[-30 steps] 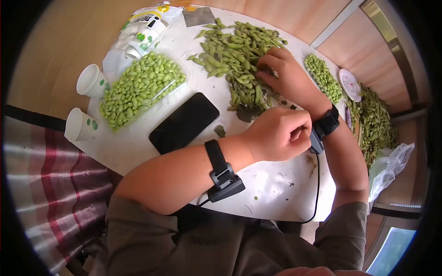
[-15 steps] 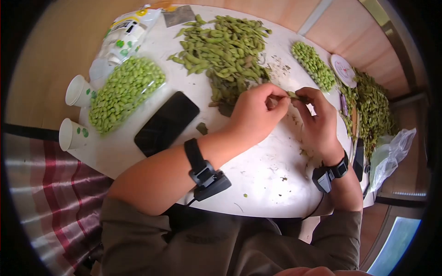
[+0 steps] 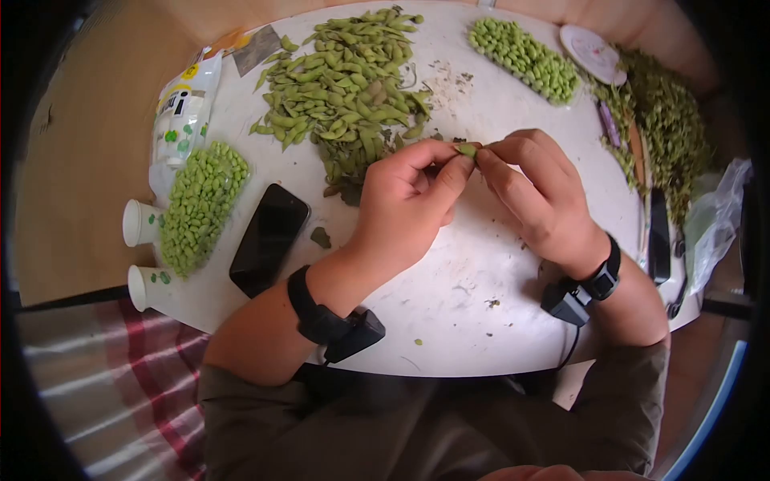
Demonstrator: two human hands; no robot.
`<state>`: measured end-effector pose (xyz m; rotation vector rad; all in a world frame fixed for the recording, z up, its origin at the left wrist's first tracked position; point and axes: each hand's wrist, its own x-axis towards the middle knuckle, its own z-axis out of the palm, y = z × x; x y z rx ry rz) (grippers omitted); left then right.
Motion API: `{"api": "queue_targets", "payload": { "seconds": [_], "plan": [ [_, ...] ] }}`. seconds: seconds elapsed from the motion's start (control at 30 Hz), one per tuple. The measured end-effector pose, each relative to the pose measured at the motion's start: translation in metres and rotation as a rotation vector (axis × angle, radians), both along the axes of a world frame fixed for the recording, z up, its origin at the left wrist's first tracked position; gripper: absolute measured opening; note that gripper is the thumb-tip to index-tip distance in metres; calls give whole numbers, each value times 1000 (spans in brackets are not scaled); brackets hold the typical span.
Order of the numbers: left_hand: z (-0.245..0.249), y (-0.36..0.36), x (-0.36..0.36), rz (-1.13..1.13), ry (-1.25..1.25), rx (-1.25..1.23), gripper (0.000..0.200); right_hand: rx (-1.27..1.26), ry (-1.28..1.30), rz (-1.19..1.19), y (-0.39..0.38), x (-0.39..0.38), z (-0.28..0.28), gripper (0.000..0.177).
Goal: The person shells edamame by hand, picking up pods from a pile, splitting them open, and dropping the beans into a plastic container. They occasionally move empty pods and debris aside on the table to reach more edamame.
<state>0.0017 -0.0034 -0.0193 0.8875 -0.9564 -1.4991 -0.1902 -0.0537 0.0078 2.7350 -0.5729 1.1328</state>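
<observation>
While the right hand [image 3: 533,184] was down in the pile of pods [image 3: 341,80] 1.0 s ago, I now see it away from there and up against the left hand [image 3: 409,200], with 1 green pod [image 3: 465,150] between them. That pod sits just above the table [image 3: 449,309], in front of the pile and a little to its right.

On my feed the left hand is nearly closed, thumb and index finger pinching the pod, the other fingers curled in behind. The right hand is loosely cupped, its thumb and index fingertips drawn together at the pod's other end; they hide part of it, so I can't tell whether the shell is split.

Compared with 0.5 s ago, the 2 hands have come tighter together and less of the pod shows. The camera has swung too, so I don't read the shifted phone [image 3: 271,236] as moved. For the work, I judge this as a change from picking to fine fingertip handling. Loose green beans lie in a left batch [image 3: 200,208] beside the phone and a right batch [image 3: 525,60] farther back.
</observation>
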Motion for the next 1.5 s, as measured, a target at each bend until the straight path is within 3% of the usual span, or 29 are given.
{"api": "queue_targets", "payload": {
  "seconds": [0.27, 0.47, 0.57, 0.67, 0.73, 0.97, 1.03, 1.17, 1.23, 1.5],
  "plan": [
    [-2, 5, -3, 22, 82, 66, 3, -87, 12, 41, 11, 4, -5, 26],
    [-3, 5, -2, 28, 79, 51, 3, 3, -68, 42, 10, 2, -14, 25],
    [-5, 4, 1, 10, -67, 26, 11, 230, -175, 80, 11, 4, -18, 22],
    [-4, 2, 3, 40, -34, -8, 6, 254, -209, 94, 14, 7, -14, 21],
    [-2, 2, 2, 146, -346, -159, 7, 275, -212, 93, 15, 6, -9, 23],
    [-4, 3, 4, 104, -375, -164, 8, 329, -210, 129, 12, 2, -14, 29],
    [-7, 2, 5, 75, -487, -211, 7, 356, -220, 128, 12, 2, -15, 29],
    [-5, 2, 6, 64, -439, -109, 5, 397, -260, 161, 10, -3, -15, 24],
    [-2, 1, 8, 2, -237, -41, 3, 445, -292, 174, 7, -4, -19, 22],
    [2, 1, 4, -31, -235, -2, 8, 477, -257, 178, 6, -9, -19, 23]
  ]
}}
